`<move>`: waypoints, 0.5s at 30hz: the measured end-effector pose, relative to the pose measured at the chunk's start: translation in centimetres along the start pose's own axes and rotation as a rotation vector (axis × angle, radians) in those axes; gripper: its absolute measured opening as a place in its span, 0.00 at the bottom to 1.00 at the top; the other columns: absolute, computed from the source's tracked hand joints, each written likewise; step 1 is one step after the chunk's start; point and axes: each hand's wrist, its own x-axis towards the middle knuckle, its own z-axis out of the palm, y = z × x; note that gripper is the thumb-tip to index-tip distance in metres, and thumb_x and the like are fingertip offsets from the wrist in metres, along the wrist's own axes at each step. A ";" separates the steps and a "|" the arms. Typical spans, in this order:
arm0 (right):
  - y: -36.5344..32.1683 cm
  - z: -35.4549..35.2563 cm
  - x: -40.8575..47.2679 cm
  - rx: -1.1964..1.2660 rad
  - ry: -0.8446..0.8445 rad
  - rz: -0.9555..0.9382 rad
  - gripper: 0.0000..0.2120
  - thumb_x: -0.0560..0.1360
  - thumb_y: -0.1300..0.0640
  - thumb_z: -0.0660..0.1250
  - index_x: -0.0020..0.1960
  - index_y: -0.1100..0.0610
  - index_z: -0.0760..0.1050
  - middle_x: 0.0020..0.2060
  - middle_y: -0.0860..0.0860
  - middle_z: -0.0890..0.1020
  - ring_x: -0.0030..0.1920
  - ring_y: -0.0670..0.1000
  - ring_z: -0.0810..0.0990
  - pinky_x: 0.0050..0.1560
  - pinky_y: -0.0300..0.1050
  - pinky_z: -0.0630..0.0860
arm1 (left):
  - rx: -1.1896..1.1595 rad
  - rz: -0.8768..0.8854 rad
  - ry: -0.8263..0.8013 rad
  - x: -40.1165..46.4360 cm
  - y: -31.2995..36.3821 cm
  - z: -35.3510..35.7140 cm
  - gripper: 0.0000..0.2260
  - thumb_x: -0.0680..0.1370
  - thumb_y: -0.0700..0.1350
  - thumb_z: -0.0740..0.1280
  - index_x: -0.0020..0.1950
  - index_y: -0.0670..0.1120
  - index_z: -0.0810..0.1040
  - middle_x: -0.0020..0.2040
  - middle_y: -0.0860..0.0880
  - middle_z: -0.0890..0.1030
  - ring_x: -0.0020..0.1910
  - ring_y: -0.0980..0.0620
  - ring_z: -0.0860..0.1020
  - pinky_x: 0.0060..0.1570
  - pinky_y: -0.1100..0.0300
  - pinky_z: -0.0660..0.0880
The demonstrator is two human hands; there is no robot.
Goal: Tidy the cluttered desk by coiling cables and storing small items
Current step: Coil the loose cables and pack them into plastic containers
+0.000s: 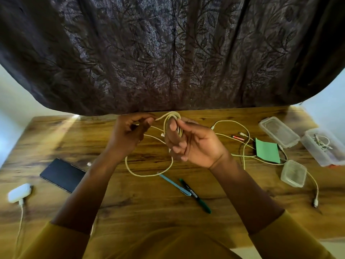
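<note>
Both hands are up over the middle of the wooden desk [130, 199], close together on the same cream cable [149, 173]. The right hand [194, 144] grips a small coil of it, the left hand [128, 131] pinches the free end just beside it, and the slack droops in a loop at frame center.

Phone [63, 174] lies left on the desk [140, 199], pens [194, 195] sit centre, containers [280, 131] right, curtain [168, 53] behind.
</note>
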 end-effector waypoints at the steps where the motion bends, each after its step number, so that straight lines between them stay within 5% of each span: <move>1: -0.2 0.1 0.1 0.030 -0.007 -0.035 0.10 0.84 0.56 0.55 0.54 0.60 0.72 0.35 0.55 0.75 0.39 0.53 0.78 0.28 0.44 0.68 | 0.039 0.016 0.024 -0.2 -0.1 0.2 0.10 0.81 0.48 0.69 0.51 0.64 0.85 0.38 0.62 0.84 0.33 0.63 0.79 0.33 0.66 0.74; 4: -0.5 0.1 0.5 0.065 0.013 -0.141 0.11 0.85 0.56 0.53 0.58 0.59 0.72 0.47 0.58 0.80 0.51 0.56 0.82 0.29 0.42 0.74 | 0.150 0.069 -0.002 -1.1 -0.3 0.9 0.09 0.81 0.47 0.69 0.57 0.59 0.84 0.45 0.57 0.85 0.42 0.58 0.82 0.40 0.57 0.77; 8: -0.3 -0.1 1.1 0.011 0.110 -0.240 0.14 0.86 0.57 0.51 0.63 0.58 0.74 0.61 0.58 0.83 0.67 0.56 0.80 0.30 0.40 0.74 | 0.260 0.099 -0.122 -2.6 0.8 2.5 0.11 0.82 0.39 0.69 0.60 0.52 0.84 0.43 0.65 0.81 0.38 0.63 0.79 0.37 0.70 0.70; 11: 0.1 -0.6 1.4 -0.033 0.195 -0.265 0.15 0.88 0.59 0.50 0.66 0.58 0.73 0.67 0.59 0.80 0.72 0.58 0.75 0.29 0.38 0.72 | 0.308 0.105 -0.176 -2.8 1.1 3.0 0.10 0.83 0.39 0.68 0.62 0.47 0.84 0.44 0.60 0.81 0.41 0.63 0.80 0.39 0.72 0.69; 15: 0.7 -0.8 1.5 -0.132 0.326 -0.283 0.15 0.88 0.59 0.51 0.70 0.60 0.70 0.70 0.61 0.78 0.74 0.59 0.73 0.27 0.37 0.70 | 0.363 0.128 -0.231 -3.0 0.8 3.5 0.11 0.83 0.41 0.69 0.65 0.47 0.83 0.44 0.53 0.82 0.40 0.59 0.78 0.38 0.62 0.73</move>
